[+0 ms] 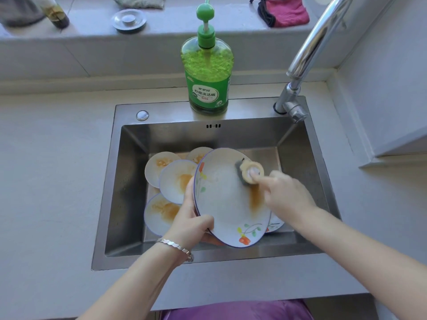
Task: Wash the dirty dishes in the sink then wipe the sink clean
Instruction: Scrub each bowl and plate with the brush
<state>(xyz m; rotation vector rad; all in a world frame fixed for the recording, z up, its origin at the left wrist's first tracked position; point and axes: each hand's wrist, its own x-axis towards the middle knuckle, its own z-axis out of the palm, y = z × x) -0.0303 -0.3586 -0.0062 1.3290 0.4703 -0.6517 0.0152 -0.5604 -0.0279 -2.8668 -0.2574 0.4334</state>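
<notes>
Left hand grips the floral plate by its near rim, holding it tilted above the sink — thumb on the face, fingers curled beneath. My right hand pinches the scrubber and presses it to the plate's upper right, just above an orange smear. I judge this is the washing step, early on: several stained plates lie overlapped on the sink floor. Next I'd drag the scrubber down through that smear — firm pressure, left grip steady so the plate doesn't slip.
</notes>
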